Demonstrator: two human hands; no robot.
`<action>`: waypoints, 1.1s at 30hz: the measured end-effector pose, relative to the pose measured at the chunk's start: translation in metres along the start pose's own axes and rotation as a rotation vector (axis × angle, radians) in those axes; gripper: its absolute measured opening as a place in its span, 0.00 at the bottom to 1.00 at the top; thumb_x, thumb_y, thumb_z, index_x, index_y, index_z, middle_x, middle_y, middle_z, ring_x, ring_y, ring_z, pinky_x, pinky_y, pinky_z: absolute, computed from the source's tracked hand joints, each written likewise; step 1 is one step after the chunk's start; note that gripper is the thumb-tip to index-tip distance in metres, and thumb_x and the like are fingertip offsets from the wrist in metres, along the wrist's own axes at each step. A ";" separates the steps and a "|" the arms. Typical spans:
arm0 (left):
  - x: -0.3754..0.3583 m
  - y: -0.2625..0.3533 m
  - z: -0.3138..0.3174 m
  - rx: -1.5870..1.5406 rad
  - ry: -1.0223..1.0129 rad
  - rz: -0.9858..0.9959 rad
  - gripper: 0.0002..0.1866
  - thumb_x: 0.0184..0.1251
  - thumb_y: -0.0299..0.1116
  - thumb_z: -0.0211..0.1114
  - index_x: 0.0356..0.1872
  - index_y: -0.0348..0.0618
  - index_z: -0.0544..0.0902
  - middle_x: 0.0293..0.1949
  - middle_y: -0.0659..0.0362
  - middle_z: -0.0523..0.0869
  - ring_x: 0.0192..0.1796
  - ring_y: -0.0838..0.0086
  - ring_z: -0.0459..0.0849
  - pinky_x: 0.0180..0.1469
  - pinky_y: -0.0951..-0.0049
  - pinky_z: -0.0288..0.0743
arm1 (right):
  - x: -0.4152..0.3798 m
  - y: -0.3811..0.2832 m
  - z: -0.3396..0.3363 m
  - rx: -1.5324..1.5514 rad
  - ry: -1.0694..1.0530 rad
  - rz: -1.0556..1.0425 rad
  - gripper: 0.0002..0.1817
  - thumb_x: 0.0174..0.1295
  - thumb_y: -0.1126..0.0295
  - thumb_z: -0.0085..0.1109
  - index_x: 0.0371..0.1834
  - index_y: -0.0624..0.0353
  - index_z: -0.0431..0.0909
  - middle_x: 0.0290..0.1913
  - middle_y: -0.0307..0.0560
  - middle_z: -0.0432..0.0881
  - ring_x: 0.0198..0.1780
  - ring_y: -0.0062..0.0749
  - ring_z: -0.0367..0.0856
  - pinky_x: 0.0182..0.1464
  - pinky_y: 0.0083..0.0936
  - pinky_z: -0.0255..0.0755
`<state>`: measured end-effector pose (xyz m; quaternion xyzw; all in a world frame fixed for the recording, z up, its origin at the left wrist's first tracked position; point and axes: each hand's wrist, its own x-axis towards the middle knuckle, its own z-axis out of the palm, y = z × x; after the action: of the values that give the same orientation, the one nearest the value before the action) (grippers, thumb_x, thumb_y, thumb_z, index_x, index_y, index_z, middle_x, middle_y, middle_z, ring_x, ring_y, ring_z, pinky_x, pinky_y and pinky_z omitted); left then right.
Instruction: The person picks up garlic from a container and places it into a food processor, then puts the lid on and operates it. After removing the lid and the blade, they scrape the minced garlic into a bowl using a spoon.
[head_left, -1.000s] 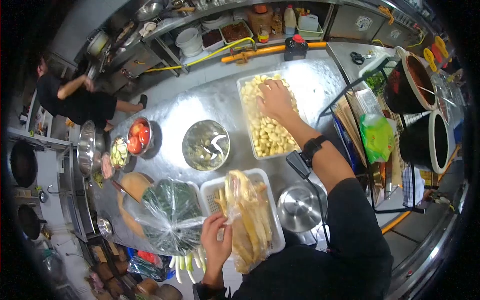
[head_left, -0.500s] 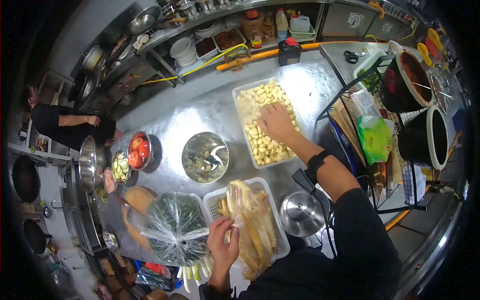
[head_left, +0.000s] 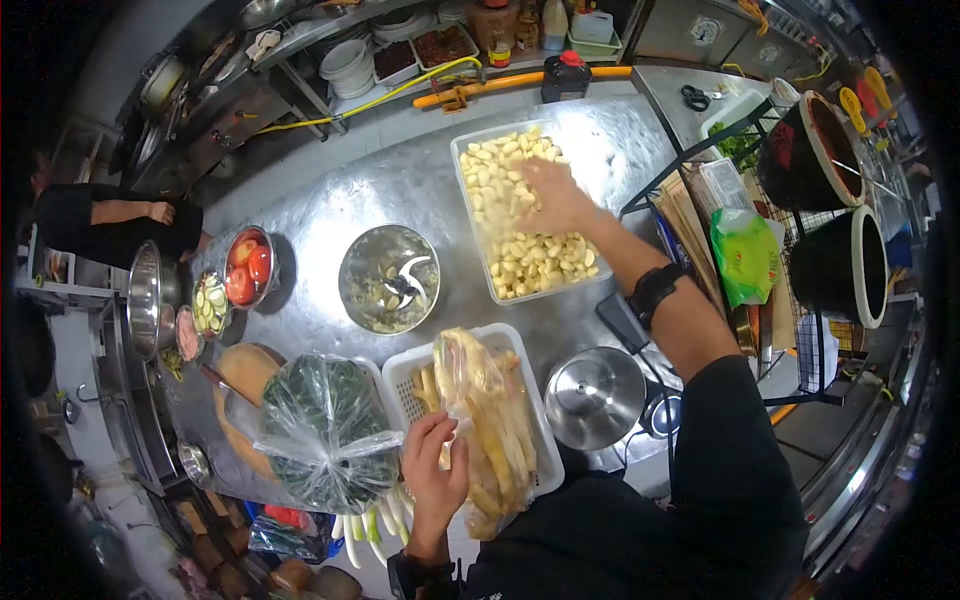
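Note:
A clear rectangular tub (head_left: 482,262) full of peeled garlic cloves (head_left: 540,262) stands on the steel table. My right hand (head_left: 552,197) is over the cloves with its fingers spread, touching them; its fingertips are blurred. My left hand (head_left: 436,476) is beside a plastic bag of long yellowish pieces (head_left: 492,440) in a white basket (head_left: 545,432); its fingers are apart and hold nothing. Left of the tub sits a steel bowl (head_left: 357,312) with a blade (head_left: 406,284) and chopped bits inside.
A bag of greens (head_left: 335,420), a cutting board (head_left: 243,375) and bowls with tomatoes (head_left: 247,268) and sliced vegetables (head_left: 210,304) lie left. A steel lid (head_left: 595,398) is near right, beside a wire rack (head_left: 660,185). Another person (head_left: 120,225) stands far left.
My right hand has shifted across the cloves, its fingers now more spread. The view has moved, so the table items appear further left and higher.

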<state>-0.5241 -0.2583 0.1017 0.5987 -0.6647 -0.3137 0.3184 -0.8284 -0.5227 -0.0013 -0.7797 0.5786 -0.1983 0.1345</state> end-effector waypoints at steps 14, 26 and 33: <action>-0.005 0.003 0.002 0.040 0.035 0.073 0.11 0.53 0.17 0.64 0.38 0.36 0.81 0.43 0.50 0.80 0.43 0.61 0.82 0.45 0.69 0.76 | -0.020 -0.036 0.026 -0.149 0.164 0.279 0.24 0.40 0.69 0.68 0.47 0.45 0.80 0.56 0.48 0.72 0.55 0.52 0.70 0.52 0.42 0.72; -0.038 -0.018 -0.021 0.018 0.102 0.024 0.11 0.52 0.19 0.65 0.38 0.38 0.82 0.41 0.50 0.81 0.42 0.57 0.83 0.43 0.68 0.76 | 0.014 -0.052 -0.002 1.402 0.148 0.587 0.15 0.47 0.81 0.58 0.40 0.55 0.77 0.31 0.41 0.78 0.24 0.24 0.74 0.18 0.22 0.64; -0.037 -0.020 -0.023 0.012 0.146 0.086 0.11 0.52 0.20 0.65 0.38 0.38 0.81 0.42 0.51 0.81 0.42 0.59 0.82 0.42 0.68 0.77 | 0.040 -0.166 0.031 1.838 -0.224 0.510 0.14 0.51 0.79 0.62 0.40 0.54 0.74 0.36 0.41 0.79 0.27 0.26 0.78 0.19 0.26 0.72</action>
<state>-0.4914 -0.2238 0.0979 0.5928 -0.6666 -0.2512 0.3757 -0.6632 -0.5127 0.0497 -0.2346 0.3327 -0.4635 0.7870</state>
